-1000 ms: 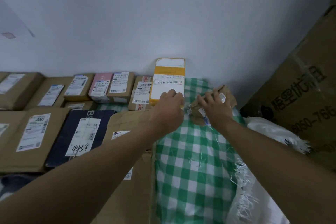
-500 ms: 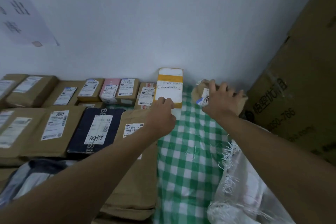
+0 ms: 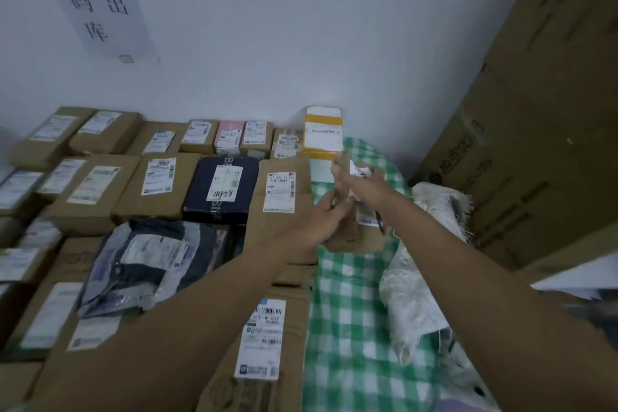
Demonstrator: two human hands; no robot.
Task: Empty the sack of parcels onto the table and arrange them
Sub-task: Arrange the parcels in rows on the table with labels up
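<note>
Reaching over the checked counter (image 3: 351, 328), both hands grip a small brown parcel (image 3: 354, 237) (labelled): left hand (image 3: 321, 217) low, right hand (image 3: 347, 174) on top. White sack (image 3: 418, 294) lies beside it.

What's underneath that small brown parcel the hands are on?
The green checked cloth lies under the small brown parcel. Whatever sits directly beneath it is hidden by the parcel and both hands.

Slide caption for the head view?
Both hands, left hand and right hand, hold a small brown parcel over the checked cloth.
</note>
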